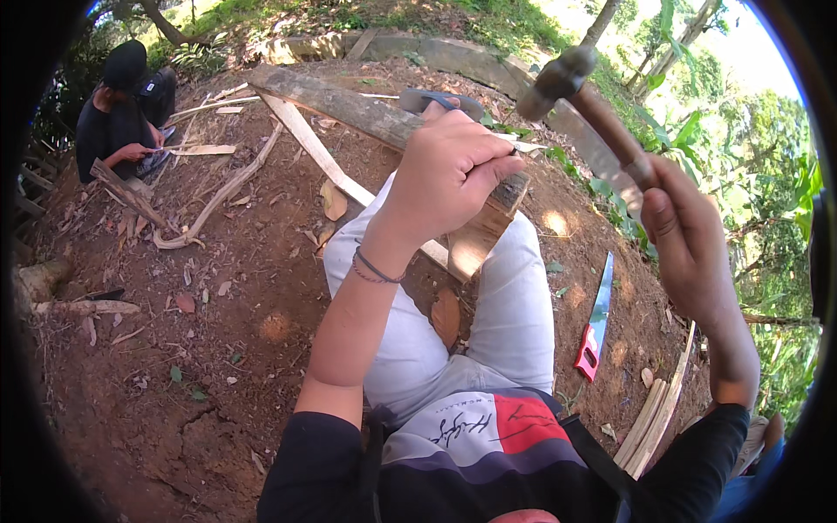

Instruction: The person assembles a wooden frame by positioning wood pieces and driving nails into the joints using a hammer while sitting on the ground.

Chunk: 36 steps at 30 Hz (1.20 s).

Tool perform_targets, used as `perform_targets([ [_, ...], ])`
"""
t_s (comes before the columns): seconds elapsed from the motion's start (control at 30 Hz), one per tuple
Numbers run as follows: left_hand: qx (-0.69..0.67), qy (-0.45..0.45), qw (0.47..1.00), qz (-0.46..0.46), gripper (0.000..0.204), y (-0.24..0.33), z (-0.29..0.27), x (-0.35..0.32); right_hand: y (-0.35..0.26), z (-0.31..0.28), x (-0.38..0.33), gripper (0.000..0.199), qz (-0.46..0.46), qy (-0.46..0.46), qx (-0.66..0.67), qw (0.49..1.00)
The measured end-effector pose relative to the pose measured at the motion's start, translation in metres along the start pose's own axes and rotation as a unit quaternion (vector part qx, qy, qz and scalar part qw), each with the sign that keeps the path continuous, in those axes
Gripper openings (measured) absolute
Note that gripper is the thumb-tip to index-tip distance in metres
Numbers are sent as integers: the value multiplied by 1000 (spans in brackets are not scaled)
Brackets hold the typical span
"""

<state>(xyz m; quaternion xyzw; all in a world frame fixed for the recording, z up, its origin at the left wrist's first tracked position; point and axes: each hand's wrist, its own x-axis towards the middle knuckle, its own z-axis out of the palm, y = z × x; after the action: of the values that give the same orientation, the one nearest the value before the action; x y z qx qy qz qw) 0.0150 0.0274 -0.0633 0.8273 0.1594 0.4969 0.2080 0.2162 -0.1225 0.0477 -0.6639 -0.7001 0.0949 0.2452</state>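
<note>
My right hand [689, 231] is closed round the brown wooden handle of a hammer [615, 131]. The hammer's dark head is raised above and to the right of my left hand [453, 170]. My left hand is closed over the near end of a weathered wooden plank [340, 109], thumb and forefinger pressed together. A small dark tip shows at that pinch, too small to name. The plank slopes away to the far left, and its near end lies between my knees. A paler wooden strip [314, 152] runs under it, meeting it at the far end.
A hand saw [597, 318] with a red handle lies on the soil at my right. Wooden strips [649, 423] lie nearer me. At the far left another person [122, 113] crouches, holding a thin strip. A curved branch [227, 187] and a grey-blue sandal [445, 103] are also there.
</note>
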Motion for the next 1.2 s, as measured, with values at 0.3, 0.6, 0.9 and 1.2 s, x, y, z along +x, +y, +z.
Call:
perform_targets([
  [0.3, -21, 30, 999, 9, 12, -3, 4, 0, 0, 1, 3, 28, 18, 27, 3, 999],
  [0.6, -45, -24, 996, -72, 19, 3, -7, -2, 13, 1, 3, 29, 57, 42, 86, 994],
  [0.9, -79, -20, 983, -162, 36, 6, -10, 1, 4, -8, 2, 30, 63, -42, 1, 997],
  [1.2, -22, 0, 992, -123, 50, 1, -6, 0, 7, -7, 3, 29, -26, -1, -59, 998],
])
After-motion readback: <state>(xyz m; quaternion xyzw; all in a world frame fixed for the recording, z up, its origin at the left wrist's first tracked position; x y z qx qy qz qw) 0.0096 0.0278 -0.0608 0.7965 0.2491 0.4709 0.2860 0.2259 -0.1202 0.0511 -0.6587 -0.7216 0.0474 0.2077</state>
